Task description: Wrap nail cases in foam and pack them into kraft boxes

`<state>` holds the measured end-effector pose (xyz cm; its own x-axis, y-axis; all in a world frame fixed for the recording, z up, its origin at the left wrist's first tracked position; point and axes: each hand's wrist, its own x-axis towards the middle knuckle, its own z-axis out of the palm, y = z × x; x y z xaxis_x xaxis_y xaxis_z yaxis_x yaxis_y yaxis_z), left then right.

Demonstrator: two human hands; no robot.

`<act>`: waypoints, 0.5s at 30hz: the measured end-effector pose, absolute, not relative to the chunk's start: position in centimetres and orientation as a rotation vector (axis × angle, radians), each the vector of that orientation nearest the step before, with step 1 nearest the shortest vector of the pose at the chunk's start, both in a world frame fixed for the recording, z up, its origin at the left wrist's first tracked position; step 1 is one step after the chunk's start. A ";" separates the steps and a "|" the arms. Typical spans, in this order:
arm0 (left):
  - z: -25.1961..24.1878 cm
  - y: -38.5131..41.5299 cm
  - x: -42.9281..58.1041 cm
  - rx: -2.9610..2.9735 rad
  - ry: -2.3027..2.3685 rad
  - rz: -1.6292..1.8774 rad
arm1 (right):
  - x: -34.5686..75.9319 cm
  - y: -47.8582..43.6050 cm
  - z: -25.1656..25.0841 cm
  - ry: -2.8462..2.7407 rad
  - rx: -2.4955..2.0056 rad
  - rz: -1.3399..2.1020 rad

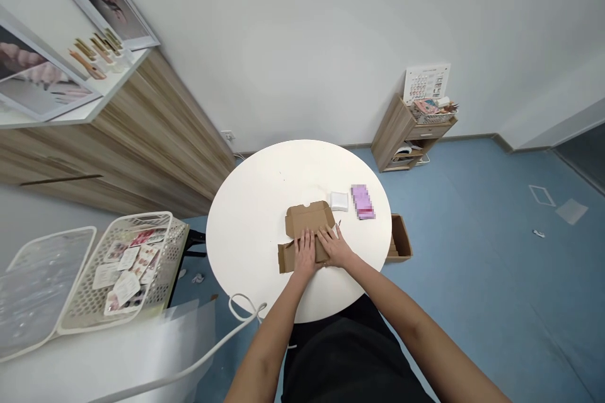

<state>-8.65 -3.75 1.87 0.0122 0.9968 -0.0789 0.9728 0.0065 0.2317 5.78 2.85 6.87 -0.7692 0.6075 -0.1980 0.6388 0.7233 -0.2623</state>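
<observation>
Near table (250,220) front edge, cardboard mailer (308,218) lies part-folded; left hand (305,254), right hand (334,247) flat on it, unclenched, grasping nothing; even pressure suits crease.

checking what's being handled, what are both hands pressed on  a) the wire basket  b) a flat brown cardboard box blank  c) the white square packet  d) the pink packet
b, the left hand and the right hand both lie flat on the brown cardboard box blank, which sits on the round white table.
</observation>
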 end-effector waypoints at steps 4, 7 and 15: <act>2.1 -3.5 -9.3 2.076 1.998 0.074 | 5.0 3.4 6.0 2.730 0.989 -0.377; 2.3 -3.7 -9.6 2.096 1.958 0.100 | 4.9 3.5 5.7 2.716 0.999 -0.348; 4.3 -6.7 -11.2 1.978 2.110 0.544 | 5.0 2.8 5.0 2.672 1.058 -0.336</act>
<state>-11.19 -6.70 4.29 -0.0858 0.9908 0.1050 0.9180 0.0376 0.3948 4.95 2.77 5.04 -0.7060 0.6367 -0.3101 0.6936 0.7101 -0.1212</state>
